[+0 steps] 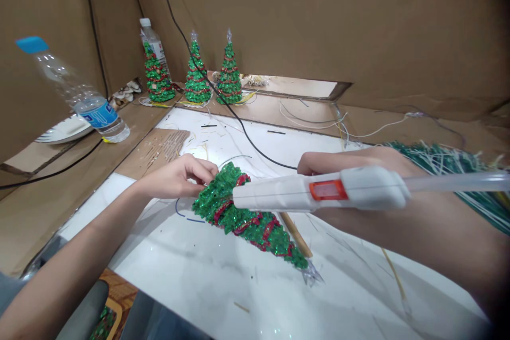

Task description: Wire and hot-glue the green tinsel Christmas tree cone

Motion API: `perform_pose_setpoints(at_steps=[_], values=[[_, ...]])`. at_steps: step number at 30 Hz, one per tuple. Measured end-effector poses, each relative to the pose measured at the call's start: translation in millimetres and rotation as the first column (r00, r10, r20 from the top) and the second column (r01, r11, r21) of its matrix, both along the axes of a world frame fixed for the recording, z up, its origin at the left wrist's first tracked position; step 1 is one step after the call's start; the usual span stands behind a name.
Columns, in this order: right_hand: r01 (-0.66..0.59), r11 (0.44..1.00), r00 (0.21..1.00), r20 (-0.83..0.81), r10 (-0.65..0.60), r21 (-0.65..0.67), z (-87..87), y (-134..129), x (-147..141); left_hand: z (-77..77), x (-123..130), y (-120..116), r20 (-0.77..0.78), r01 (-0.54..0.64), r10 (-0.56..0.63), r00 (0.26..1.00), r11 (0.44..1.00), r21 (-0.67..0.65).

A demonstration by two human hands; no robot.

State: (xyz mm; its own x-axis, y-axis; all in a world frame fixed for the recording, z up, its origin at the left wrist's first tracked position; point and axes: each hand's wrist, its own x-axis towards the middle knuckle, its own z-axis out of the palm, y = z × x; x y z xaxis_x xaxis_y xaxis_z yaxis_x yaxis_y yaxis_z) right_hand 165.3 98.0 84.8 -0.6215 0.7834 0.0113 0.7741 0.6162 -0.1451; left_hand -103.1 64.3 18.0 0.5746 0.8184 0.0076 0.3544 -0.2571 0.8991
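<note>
A small green glitter Christmas tree [249,218] with red garlands lies tilted on the white board, its clear star tip [311,274] toward the lower right. My left hand [179,175] is closed at the tree's wide base, fingers pinched there; the fingertips are partly hidden. In my right hand [338,162] is a white hot glue gun [287,193] with an orange-framed window and a clear glue stick [458,181] out of its back. The gun's front end overlaps the tree from my viewpoint; whether they touch I cannot tell. A thin wooden stick [297,236] lies beside the tree.
Three similar trees [198,79] stand along the back ledge, one before a bottle [157,48]. A water bottle [99,111] is at left, near a white plate [66,128]. A black cable [243,125] crosses the white board [191,281]. Green strands [430,156] lie at right.
</note>
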Motion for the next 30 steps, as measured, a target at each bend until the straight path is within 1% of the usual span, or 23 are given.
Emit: perform_pose_setpoints(at_steps=[5,8,10,13,15,18,21,25,28,29,30], values=[[0.037,0.999,0.997,0.066,-0.038,0.019,1.7,-0.4,0.8,0.6,0.6,0.0,-0.001,0.005,-0.005,1.000,1.000,-0.004],[0.042,0.999,0.998,0.055,-0.043,0.029,0.0,0.6,4.3,1.5,1.0,-0.1,-0.012,0.011,-0.011,1.000,1.000,-0.003],[0.010,0.998,1.000,0.003,-0.010,0.060,-2.7,1.6,7.7,1.9,1.1,-0.3,-0.013,0.015,-0.015,1.000,1.000,-0.003],[-0.071,0.989,0.990,-0.111,0.086,0.133,-7.3,3.1,12.9,2.0,1.0,-0.5,-0.015,0.019,-0.019,1.000,1.000,0.001],[-0.122,0.976,0.974,-0.170,0.153,0.180,-9.4,4.0,15.5,2.0,0.7,-0.7,-0.016,0.021,-0.021,1.000,1.000,0.004],[-0.163,0.949,0.951,-0.212,0.224,0.271,-10.9,4.5,18.0,2.5,0.2,-0.7,-0.015,0.026,-0.026,1.000,1.000,-0.001],[-0.196,0.928,0.941,-0.205,0.268,0.316,-11.6,4.2,20.6,3.0,0.2,-0.5,-0.015,0.027,-0.027,1.000,1.000,-0.002],[-0.192,0.922,0.951,-0.167,0.259,0.336,-14.4,4.7,26.3,3.4,0.6,-0.7,-0.004,0.027,-0.027,1.000,1.000,0.002],[-0.256,0.897,0.933,-0.152,0.328,0.361,-15.2,3.3,28.2,4.1,0.9,-0.6,-0.007,0.030,-0.030,1.000,1.000,0.003],[-0.262,0.894,0.934,-0.137,0.329,0.363,-14.4,1.5,27.8,4.4,0.9,-0.5,-0.009,0.032,-0.032,0.999,0.999,0.002],[-0.244,0.903,0.947,-0.112,0.300,0.355,-13.3,-0.9,26.9,4.8,0.9,-0.3,-0.011,0.033,-0.033,0.999,0.999,0.001]])
